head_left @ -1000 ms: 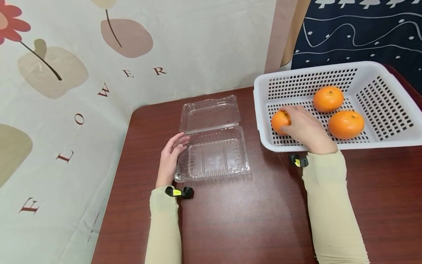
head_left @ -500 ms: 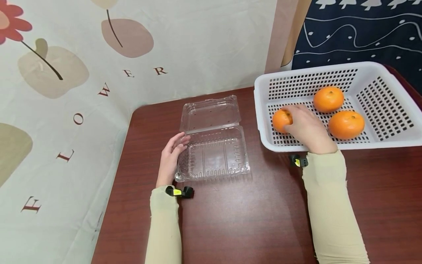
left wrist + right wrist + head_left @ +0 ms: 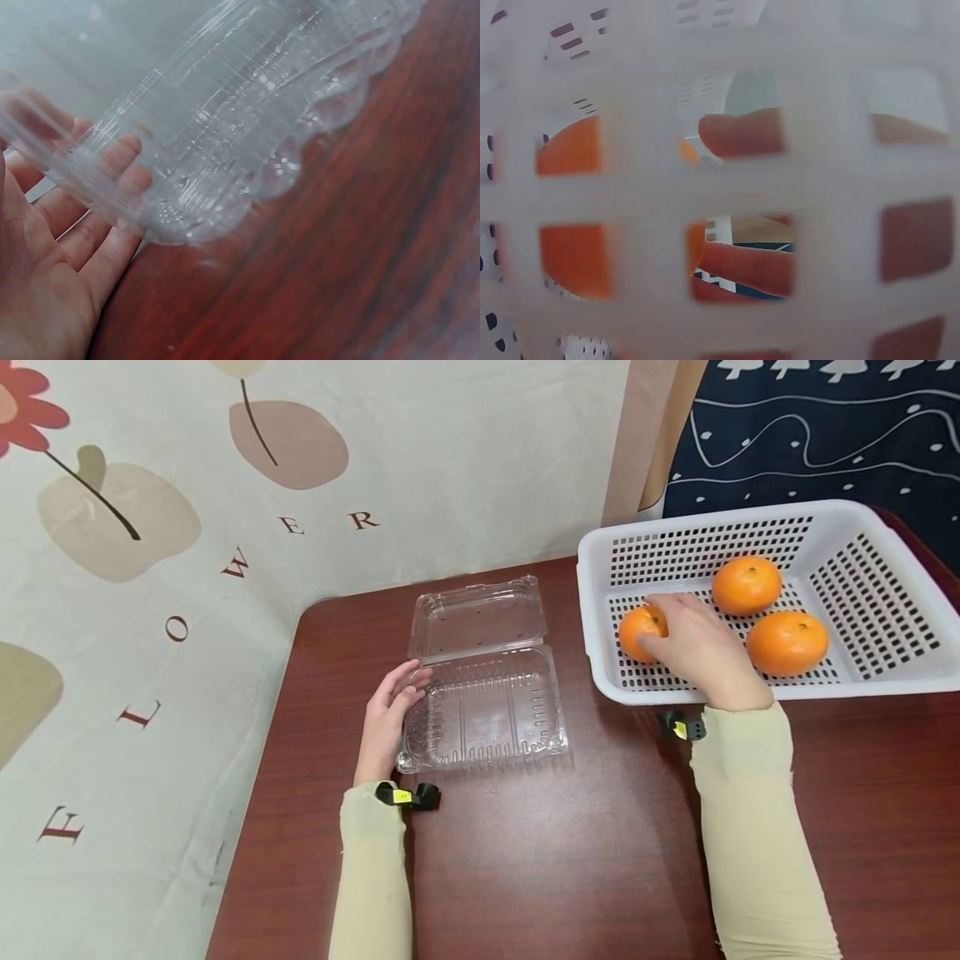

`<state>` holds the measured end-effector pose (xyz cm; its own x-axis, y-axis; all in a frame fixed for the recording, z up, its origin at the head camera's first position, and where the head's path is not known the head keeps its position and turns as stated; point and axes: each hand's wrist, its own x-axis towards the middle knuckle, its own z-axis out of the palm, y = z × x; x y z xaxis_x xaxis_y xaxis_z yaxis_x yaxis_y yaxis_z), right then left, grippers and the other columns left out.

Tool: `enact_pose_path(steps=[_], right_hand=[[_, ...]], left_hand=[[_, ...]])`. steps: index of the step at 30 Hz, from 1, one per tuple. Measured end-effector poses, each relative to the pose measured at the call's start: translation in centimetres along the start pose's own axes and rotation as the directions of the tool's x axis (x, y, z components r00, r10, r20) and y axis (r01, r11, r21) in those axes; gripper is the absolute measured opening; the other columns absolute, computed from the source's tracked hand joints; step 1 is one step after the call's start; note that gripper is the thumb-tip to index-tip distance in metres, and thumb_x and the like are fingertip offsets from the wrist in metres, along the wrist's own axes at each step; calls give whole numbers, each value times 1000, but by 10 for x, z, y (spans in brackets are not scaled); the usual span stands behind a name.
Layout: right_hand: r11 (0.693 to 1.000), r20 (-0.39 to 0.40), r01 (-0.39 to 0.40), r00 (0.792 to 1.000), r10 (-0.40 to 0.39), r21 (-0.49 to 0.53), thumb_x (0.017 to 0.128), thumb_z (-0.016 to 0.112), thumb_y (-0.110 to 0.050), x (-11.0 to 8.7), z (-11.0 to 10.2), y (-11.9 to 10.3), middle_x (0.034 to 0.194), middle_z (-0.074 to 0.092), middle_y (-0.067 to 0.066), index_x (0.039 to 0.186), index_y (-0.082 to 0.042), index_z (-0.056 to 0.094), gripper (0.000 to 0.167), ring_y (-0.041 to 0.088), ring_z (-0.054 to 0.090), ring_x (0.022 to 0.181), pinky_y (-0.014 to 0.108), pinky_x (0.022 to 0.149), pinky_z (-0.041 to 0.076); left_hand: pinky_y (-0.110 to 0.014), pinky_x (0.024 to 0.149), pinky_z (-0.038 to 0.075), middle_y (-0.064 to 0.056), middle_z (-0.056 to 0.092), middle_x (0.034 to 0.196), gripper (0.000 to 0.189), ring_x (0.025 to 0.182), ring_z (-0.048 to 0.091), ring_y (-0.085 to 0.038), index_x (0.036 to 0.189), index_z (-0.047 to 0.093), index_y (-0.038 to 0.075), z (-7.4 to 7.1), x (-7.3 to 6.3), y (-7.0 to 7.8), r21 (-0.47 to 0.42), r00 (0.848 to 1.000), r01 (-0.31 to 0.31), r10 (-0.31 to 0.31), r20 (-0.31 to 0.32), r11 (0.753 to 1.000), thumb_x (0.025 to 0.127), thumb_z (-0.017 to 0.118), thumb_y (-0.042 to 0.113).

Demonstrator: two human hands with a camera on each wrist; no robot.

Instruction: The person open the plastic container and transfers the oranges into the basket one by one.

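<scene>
At the left end of a white plastic basket (image 3: 615,692), my right hand (image 3: 701,647) holds a small orange (image 3: 636,633) between thumb and fingers. Through the basket's blurred holes the right wrist view shows part of that orange (image 3: 574,259) and some fingers (image 3: 750,268). A clear plastic clamshell box (image 3: 487,714) lies unfolded on the table. My left hand (image 3: 386,714) rests against its left side with fingers loosely bent. Seen from the left wrist, the fingers (image 3: 97,240) lie against the clear wall (image 3: 195,187).
Two larger oranges, one behind (image 3: 747,586) and one in front (image 3: 787,644), sit in the basket right of my right hand. The box's lid (image 3: 480,618) lies flat towards the wall cloth (image 3: 465,468). Brown table (image 3: 555,860) extends in front.
My right hand has shifted very slightly to the right, and a little more of the small orange shows. The left hand and the box have stayed put.
</scene>
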<state>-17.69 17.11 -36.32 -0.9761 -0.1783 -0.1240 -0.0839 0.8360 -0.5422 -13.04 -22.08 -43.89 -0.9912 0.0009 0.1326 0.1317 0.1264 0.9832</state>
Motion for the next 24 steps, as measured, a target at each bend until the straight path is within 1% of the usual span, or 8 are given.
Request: enact_pose_path(steps=[4,11,14,16,20,24], right_hand=[[1000,9,3,1000,-3,-3,90,48,-33,-1,-2,-2,138,29,20,140,-8,27,60,38,28,119,58,98,20],[999,1,37,999,-37,16,90,46,-36,-1,-4,-4,140,28,18,141,-14,28,58,37,27,120,58,98,21],[998,-23,62,998,-61,28,90,46,-36,-2,-5,-6,138,30,17,139,-13,31,57,36,29,117,58,97,22],[996,-43,78,996,-77,38,90,46,-35,-3,-5,-7,137,32,17,138,-11,32,55,36,31,114,57,96,25],[994,-81,100,992,-95,54,90,46,-36,-3,-6,-9,134,35,18,137,-11,35,54,35,34,108,56,94,28],[991,-107,115,988,-107,66,89,47,-38,-3,-7,-11,134,36,18,136,-12,36,55,36,34,114,56,97,25]], left_hand=[[-39,95,38,-16,51,123,36,115,47,-26,129,46,12,-3,2,-11,-1,1000,-10,10,-3,1000,94,42,7],[-40,95,37,-15,51,124,36,115,47,-25,130,45,11,-3,1,-8,-12,1000,-3,3,3,1000,94,41,7],[-38,95,38,-13,52,123,36,114,47,-22,129,46,14,-5,2,-14,-12,1000,-2,2,-1,1000,94,42,9],[-39,95,38,-13,52,123,36,114,47,-23,129,46,14,-5,2,-13,-12,1000,-2,2,-2,1000,94,42,9],[-42,95,37,-17,51,124,37,115,46,-27,130,45,9,-2,0,-4,-10,1000,0,0,2,1000,94,41,5],[-43,95,36,-20,50,124,37,115,45,-31,131,43,7,0,-1,1,0,1000,0,0,5,1000,94,40,4]])
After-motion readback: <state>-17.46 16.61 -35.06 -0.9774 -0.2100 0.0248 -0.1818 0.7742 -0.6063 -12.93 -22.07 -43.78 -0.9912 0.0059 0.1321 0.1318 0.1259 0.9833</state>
